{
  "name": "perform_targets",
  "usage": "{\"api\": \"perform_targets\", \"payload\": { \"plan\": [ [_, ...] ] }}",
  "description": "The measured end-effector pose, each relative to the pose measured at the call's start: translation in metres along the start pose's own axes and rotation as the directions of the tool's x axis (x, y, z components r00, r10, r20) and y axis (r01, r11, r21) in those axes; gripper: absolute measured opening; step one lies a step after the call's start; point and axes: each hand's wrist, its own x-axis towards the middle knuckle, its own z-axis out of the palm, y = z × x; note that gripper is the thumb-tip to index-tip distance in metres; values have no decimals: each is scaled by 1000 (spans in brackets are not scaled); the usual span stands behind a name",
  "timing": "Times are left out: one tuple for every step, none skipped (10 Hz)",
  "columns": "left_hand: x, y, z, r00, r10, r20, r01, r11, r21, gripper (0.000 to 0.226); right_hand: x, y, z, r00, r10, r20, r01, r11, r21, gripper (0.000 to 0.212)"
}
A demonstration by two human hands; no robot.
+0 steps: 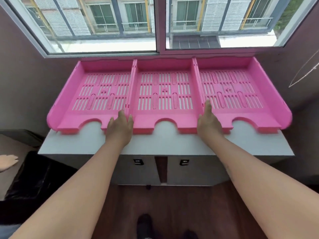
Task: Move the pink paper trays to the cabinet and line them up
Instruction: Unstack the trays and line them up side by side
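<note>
Three pink paper trays sit side by side on the white cabinet (165, 145) top, their backs toward the window (158, 25) and their scalloped open fronts facing the person. The left tray (96, 94) touches the middle tray (164, 94) along their shared side walls, and the middle tray touches the right tray (233, 90) in the same way — no gap shows at either seam. The front edges run in a near-even row, a little back from the cabinet's front edge, which leaves a bare white strip in front of them.

The left hand (120, 126) rests at the seam between the left and middle trays, fingers straight and held close together, palm down across the front lips of both trays. The right hand (208, 121) lies at the seam between the middle and right trays, also flat with fingers together, its fingertips reaching onto the slotted floor of the right tray. Neither hand is gripping or pinching anything — both simply lie against the plastic.

Below the cabinet top, two dark handles (138, 162) show on its front. Left of the cabinet a black glossy surface (38, 180) is partly visible, and dark wooden floor (189, 213) lies in front of the cabinet.
</note>
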Motion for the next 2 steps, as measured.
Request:
{"api": "perform_targets", "payload": {
  "plan": [
    [8,-5,0,998,-8,56,10,999,-34,54,3,5,1,999,-25,27,25,1000,11,67],
    [1,-6,-11,999,13,32,-12,1000,-10,61,2,-3,-15,994,-49,95,47,999,21,74]
  ]
}}
